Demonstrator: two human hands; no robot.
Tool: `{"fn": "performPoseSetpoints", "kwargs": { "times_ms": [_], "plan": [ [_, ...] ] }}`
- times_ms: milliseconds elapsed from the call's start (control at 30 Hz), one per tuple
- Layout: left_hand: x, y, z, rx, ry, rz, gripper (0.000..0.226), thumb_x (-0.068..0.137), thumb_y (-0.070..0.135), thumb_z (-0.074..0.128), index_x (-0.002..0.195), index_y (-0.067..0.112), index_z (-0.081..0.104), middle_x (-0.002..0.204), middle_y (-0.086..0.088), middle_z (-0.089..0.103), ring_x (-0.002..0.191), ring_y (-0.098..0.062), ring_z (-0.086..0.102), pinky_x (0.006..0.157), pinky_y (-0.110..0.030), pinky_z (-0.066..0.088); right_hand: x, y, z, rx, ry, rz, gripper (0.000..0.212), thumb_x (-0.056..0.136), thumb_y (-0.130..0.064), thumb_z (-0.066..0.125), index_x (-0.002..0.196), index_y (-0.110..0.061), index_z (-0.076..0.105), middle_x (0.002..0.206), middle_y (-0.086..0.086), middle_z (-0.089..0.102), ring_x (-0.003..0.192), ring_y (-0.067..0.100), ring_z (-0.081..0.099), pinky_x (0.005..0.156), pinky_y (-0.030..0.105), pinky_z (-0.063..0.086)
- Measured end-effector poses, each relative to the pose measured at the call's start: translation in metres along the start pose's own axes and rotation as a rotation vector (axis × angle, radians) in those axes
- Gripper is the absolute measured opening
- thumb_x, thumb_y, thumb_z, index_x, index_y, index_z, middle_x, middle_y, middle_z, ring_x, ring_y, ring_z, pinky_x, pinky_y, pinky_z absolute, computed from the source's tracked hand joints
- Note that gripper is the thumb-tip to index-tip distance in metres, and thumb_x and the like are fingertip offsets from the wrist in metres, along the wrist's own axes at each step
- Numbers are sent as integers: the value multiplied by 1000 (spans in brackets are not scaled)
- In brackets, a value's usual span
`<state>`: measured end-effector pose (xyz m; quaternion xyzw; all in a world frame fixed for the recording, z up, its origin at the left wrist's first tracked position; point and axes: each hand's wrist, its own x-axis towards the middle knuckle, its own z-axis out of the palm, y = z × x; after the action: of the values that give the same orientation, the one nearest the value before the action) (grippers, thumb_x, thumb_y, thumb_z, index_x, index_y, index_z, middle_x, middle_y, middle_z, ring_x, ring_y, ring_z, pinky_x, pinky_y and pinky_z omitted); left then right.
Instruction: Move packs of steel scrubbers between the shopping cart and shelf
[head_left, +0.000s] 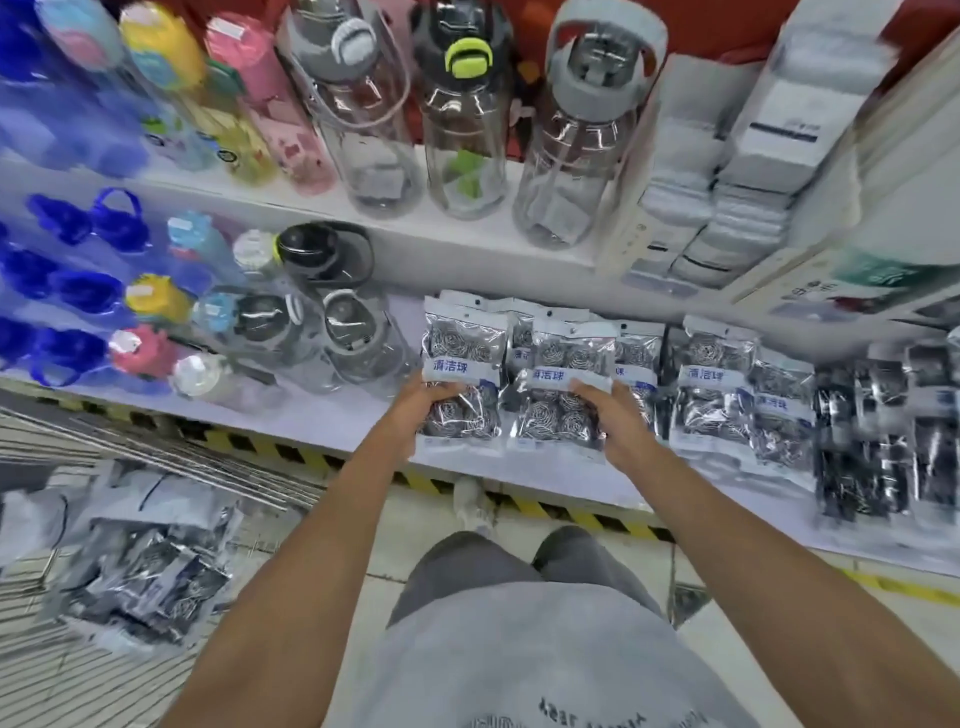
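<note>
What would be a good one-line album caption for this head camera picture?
Left hand and right hand each grip a pack of steel scrubbers at the lower shelf, with more packs in the shopping cart.

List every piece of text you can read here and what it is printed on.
"清洁球": blue band on the scrubber pack in the left hand.
"清洁球": pack in the right hand, and another shelf pack.
Shirt print: upside down, unreadable.
Box labels, bottle stickers: blurred.
</note>
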<state>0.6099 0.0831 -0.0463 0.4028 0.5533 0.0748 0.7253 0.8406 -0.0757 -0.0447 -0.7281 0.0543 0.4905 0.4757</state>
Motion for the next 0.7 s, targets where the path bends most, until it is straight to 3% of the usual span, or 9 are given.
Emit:
{"fn": "performPoseSetpoints", "kwargs": {
  "times_ms": [67,133,200,300,367,433,500,600,700],
  "plan": [
    [20,11,1,26,-8,-34,83,84,28,85,155,25,41,149,-2,56,132,-22,53,103,-39,45,10,-10,11,7,2,16,60,87,-31,83,138,-15,56,112,-3,69,104,17,64,70,30,46],
    [37,17,3,62,-30,-66,93,80,34,87,158,26,37,159,-5,45,147,-29,40,121,-53,31,23,-16,20,12,5,28,54,86,-29,84,130,-18,55,109,-8,67,99,14,60,77,31,46],
    [51,22,7,73,-42,-88,103,80,35,87,163,31,25,168,-6,30,153,-31,29,125,-59,22,35,-21,27,1,-12,22,51,85,-27,85,126,-25,54,105,-13,65,100,13,58,83,33,45],
    [67,25,11,94,-3,-104,104,86,33,83,165,34,15,172,-8,19,155,-33,24,124,-59,20,49,-27,33,-40,-10,40,53,85,-24,84,130,-22,57,103,-9,71,92,9,63,65,28,46],
    [73,25,16,157,35,-71,103,85,31,84,164,31,19,169,-10,26,153,-33,29,122,-57,25,56,-27,35,-83,11,46,62,85,-22,84,140,-17,53,110,-3,72,94,12,66,67,30,52],
    [76,24,19,209,71,6,94,84,29,84,160,24,29,158,-5,42,141,-23,40,115,-45,34,64,-25,35,-109,59,21,67,85,-19,84,144,-12,52,127,5,69,108,21,66,92,40,56],
    [75,22,20,278,123,88,81,87,29,83,154,19,38,136,4,51,125,-16,43,103,-33,38,65,-23,36,-143,106,-19,61,85,-17,84,139,-10,57,129,8,69,115,24,64,108,45,49],
    [73,17,17,385,169,100,74,93,34,76,154,15,39,138,0,52,133,-27,51,108,-36,43,64,-19,39,-149,151,-31,56,84,-15,85,134,-8,60,118,4,72,107,22,67,107,45,50],
    [76,16,15,458,203,103,67,97,37,72,152,16,41,136,-7,59,128,-24,53,106,-35,42,67,-18,41,-141,172,-26,49,84,-14,84,128,-8,62,115,4,73,105,21,67,101,40,52]
  ]
}}
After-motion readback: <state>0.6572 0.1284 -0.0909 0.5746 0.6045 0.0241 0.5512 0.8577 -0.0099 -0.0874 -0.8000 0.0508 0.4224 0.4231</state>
